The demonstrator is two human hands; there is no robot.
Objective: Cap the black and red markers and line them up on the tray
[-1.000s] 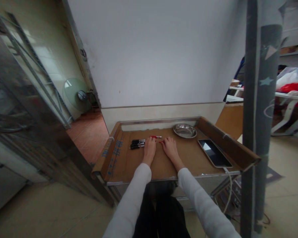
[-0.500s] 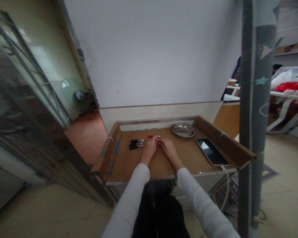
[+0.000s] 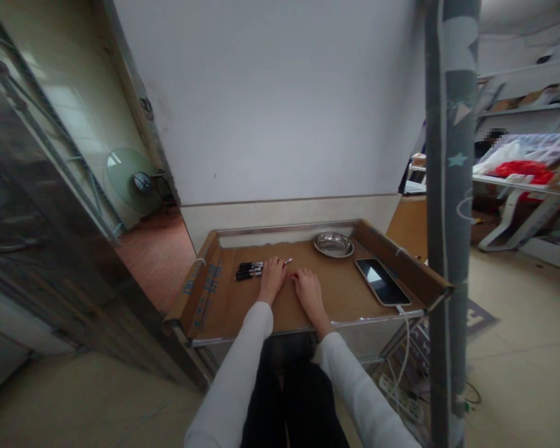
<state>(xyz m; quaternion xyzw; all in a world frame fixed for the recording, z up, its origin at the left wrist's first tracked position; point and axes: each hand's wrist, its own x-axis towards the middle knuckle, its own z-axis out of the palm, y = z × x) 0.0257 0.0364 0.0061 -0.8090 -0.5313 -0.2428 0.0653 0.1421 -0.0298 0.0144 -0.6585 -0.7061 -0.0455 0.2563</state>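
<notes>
Several black pens (image 3: 249, 271) lie side by side on the brown cardboard-lined table (image 3: 233, 314), left of centre. My left hand (image 3: 273, 275) rests over their right ends and over most of another pen (image 3: 288, 261), whose pale tip shows past the fingers; whether it holds that pen is hidden. To its right, my right hand (image 3: 307, 287) lies low on the cardboard, apart from the left hand, its fingers curved loosely and nothing visible in them.
A round metal dish (image 3: 333, 244) stands at the back right of the table. Nearer the front right lies a phone (image 3: 381, 282) with a white cable. Raised cardboard sides flank the table, and a grey post (image 3: 450, 249) stands to its right.
My hands were together and have moved apart, the left one leftward onto the pens. The red part of the single pen is now hidden by my left hand. The view has shifted slightly right.
</notes>
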